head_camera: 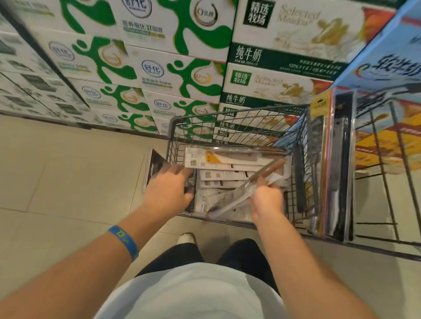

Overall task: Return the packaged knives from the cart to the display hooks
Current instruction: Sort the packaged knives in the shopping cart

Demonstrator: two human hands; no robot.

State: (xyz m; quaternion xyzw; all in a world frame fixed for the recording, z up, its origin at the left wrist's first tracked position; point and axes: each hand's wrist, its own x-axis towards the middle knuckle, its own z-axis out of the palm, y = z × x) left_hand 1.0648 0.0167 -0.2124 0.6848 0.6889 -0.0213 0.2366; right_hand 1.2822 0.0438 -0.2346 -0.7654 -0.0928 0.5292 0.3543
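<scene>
A dark wire cart (238, 120) stands in front of me with several packaged knives (230, 159) stacked flat inside it. My right hand (265, 200) grips one packaged knife with a brown handle (242, 192), which tilts up out of the stack. My left hand (168, 188) reaches over the cart's near left corner and holds a dark flat package (157, 166) at its edge. More tall knife packages (336, 161) stand upright in the cart's right section.
Stacked milk cartons (164, 47) form a wall behind the cart. Blue and orange cartons (413, 78) rise at the right beyond the cart's wire frame. Tiled floor (42, 178) spreads to the left.
</scene>
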